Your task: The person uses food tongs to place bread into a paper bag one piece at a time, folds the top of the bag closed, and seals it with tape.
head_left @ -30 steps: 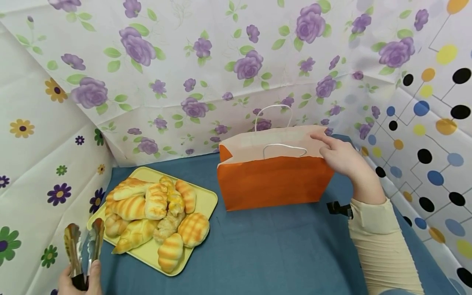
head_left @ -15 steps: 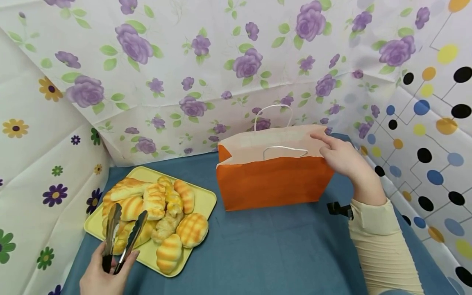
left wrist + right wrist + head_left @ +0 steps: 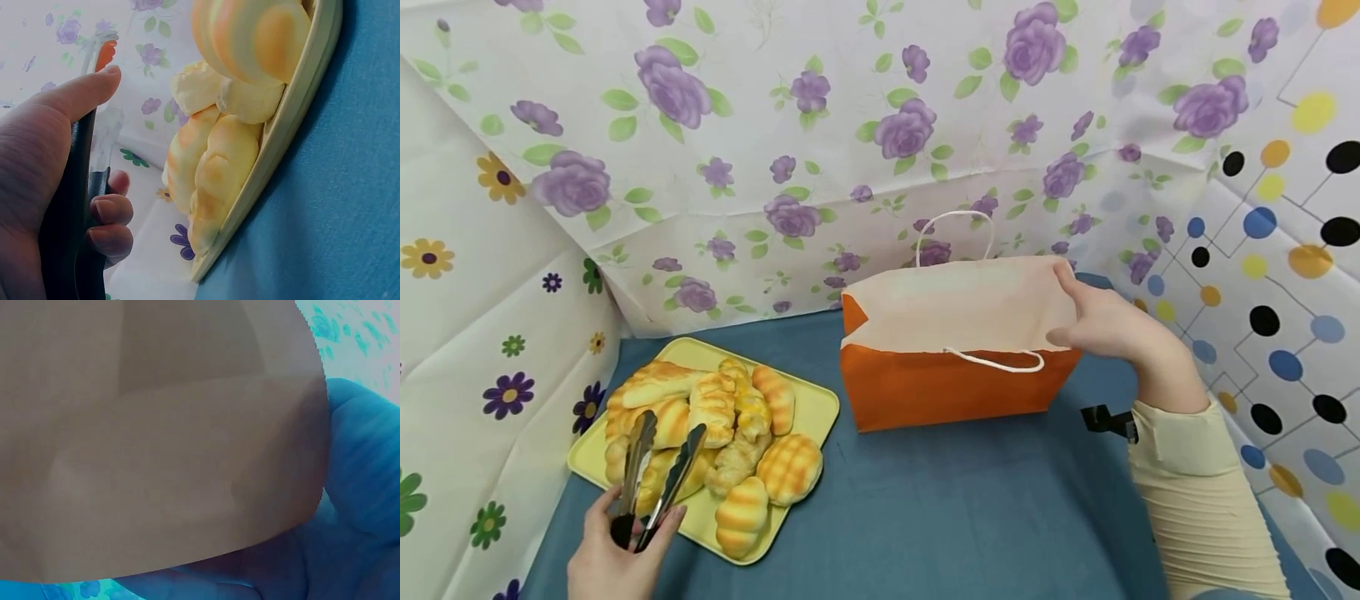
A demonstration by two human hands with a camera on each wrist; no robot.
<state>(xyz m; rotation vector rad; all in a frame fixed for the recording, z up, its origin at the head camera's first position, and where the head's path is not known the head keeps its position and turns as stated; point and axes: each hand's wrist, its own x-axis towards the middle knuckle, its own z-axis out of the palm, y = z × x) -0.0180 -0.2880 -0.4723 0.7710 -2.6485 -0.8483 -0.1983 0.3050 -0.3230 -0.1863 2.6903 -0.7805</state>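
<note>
My left hand (image 3: 613,558) grips a pair of metal tongs (image 3: 637,458) with black handles, thumb on one side and fingers on the other. The tongs' arms stand apart, overlapping the near left of a yellow tray (image 3: 815,402) piled with bread (image 3: 790,469); nothing shows between their tips. In the left wrist view, the black tong handle (image 3: 61,219) lies along the palm. An orange paper bag (image 3: 955,392) with white handles stands upright, its mouth wide. At its right rim, my right hand (image 3: 1108,321) is spread between the back and front edges. The right wrist view shows the bag's paper (image 3: 169,462) covering part of that hand.
A blue cloth (image 3: 940,500) covers the table. Patterned sheets hang behind and on both sides, close to the bag and tray. The bag's rear handle (image 3: 955,213) stands up, and its front handle (image 3: 1000,365) flops forward over the orange side.
The left hand has brought the tongs rightward over the tray, then stayed there. The right hand has spread at the rim, widening the bag's mouth, and the front handle has tipped forward.
</note>
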